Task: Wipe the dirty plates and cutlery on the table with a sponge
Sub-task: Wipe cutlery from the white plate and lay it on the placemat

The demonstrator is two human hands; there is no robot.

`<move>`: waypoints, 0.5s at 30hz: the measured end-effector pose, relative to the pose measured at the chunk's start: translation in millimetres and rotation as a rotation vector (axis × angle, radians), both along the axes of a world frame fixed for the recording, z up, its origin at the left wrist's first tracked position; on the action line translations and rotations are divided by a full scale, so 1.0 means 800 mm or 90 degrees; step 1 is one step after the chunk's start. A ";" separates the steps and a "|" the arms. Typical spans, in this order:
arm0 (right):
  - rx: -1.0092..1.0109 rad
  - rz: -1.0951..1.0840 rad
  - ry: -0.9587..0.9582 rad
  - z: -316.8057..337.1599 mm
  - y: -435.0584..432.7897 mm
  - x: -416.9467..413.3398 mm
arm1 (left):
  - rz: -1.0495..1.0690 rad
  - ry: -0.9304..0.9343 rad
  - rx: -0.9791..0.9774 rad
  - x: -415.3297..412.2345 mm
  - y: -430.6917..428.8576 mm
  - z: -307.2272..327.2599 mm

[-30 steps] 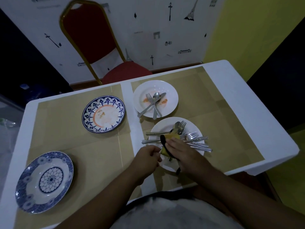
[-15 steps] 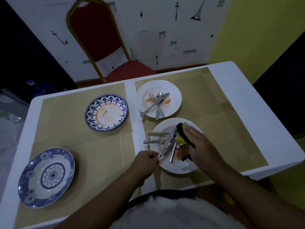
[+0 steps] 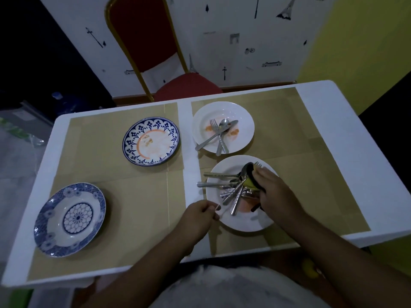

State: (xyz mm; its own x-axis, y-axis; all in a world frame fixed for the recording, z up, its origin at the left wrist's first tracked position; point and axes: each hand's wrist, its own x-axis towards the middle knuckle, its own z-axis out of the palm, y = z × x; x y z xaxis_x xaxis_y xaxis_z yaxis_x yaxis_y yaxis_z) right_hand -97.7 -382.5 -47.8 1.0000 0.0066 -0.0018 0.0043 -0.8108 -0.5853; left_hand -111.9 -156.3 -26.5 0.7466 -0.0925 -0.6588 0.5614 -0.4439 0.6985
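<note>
My right hand [image 3: 275, 194] grips a yellow and black sponge [image 3: 251, 181] and presses it on a pile of several forks and spoons [image 3: 233, 192]. The pile lies on the near white plate [image 3: 235, 223], which shows an orange stain. My left hand [image 3: 198, 215] pinches that plate's left rim. A second white plate [image 3: 244, 121] behind it has orange smears and holds a fork, spoon and knife [image 3: 219, 135]. A blue-patterned plate [image 3: 131, 141] with orange residue sits at the centre. Another blue floral plate [image 3: 49, 221] lies at the near left.
The white table [image 3: 322, 103] is covered with tan paper mats [image 3: 106, 134]. A red chair [image 3: 142, 41] with a gold frame stands behind the far edge, against a white patterned wall. A yellow wall is on the right.
My right hand has moved with the sponge from the plate's near side to its far right part. The cutlery has been pushed together from a spread across the plate. My left hand stays at the rim.
</note>
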 end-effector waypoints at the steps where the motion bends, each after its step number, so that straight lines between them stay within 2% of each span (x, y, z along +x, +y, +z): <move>1: 0.006 0.001 -0.004 0.000 0.002 -0.001 | 0.019 -0.005 0.005 -0.003 0.002 -0.003; 10: 0.031 0.155 -0.062 0.019 0.086 -0.009 | 0.181 0.039 -0.075 -0.020 0.041 -0.015; 15: 0.043 0.224 -0.049 0.019 0.144 -0.012 | 0.246 -0.033 -0.049 -0.021 0.103 -0.020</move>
